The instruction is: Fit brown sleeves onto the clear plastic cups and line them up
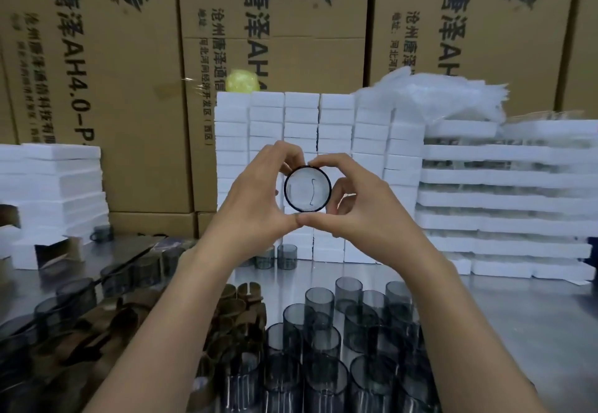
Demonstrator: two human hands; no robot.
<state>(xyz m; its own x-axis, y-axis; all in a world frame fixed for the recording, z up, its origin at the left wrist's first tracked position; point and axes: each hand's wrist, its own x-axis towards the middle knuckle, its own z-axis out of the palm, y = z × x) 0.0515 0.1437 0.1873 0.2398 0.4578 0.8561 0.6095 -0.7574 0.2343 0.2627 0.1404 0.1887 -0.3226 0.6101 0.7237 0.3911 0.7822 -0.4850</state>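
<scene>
Before stacked cartons (97, 66), left hand (255, 199) and right hand (362, 205) pinch a cup (307, 188), axis toward camera.

"What can you see of the person from here?"

"Only arms and hands. The left forearm (181, 299) and right forearm (459, 309) are bare from the wrist down to where they leave view."

"And the hands themselves?"

"The left hand (255, 195) and right hand (365, 205) are bare as well, slim, with long fingers (281, 150). The thumbnails (306, 217) look short and plain, though it's too blurred to be sure."

"Any markings?"

"Just faint creases across each wrist. Clothing I can't tell you about; it's out of view."
</scene>
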